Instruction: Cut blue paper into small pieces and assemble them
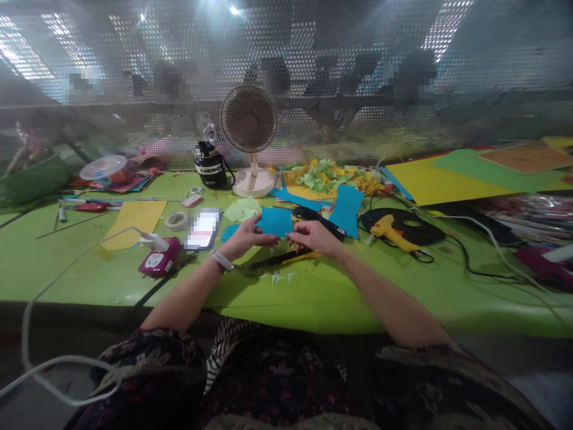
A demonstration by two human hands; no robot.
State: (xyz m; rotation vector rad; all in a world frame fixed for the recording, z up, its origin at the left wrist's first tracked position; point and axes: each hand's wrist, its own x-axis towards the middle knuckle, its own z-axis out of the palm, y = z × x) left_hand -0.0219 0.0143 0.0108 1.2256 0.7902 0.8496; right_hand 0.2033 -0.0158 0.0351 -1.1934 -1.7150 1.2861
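A small blue piece of paper (276,221) is held up between my two hands, over the middle of the table. My left hand (248,235) is closed on its left side, thumb at the upper left and fingers along the lower edge. At the lower right corner, the fingertips of my right hand (314,237) pinch together on the paper. Below the hands lies a long dark tool (273,259) with a yellow part, partly covered. Tiny pale paper scraps (276,279) sit nearer the table edge. A larger blue sheet (347,209) lies behind my right hand.
Around the green table (331,304) stand a small fan (249,119), a black flask (210,167) and a pile of green and yellow cuttings (331,176). A yellow glue gun (394,235) rests at right. To the left are a phone (203,229) and a purple power adapter (159,258) with cable.
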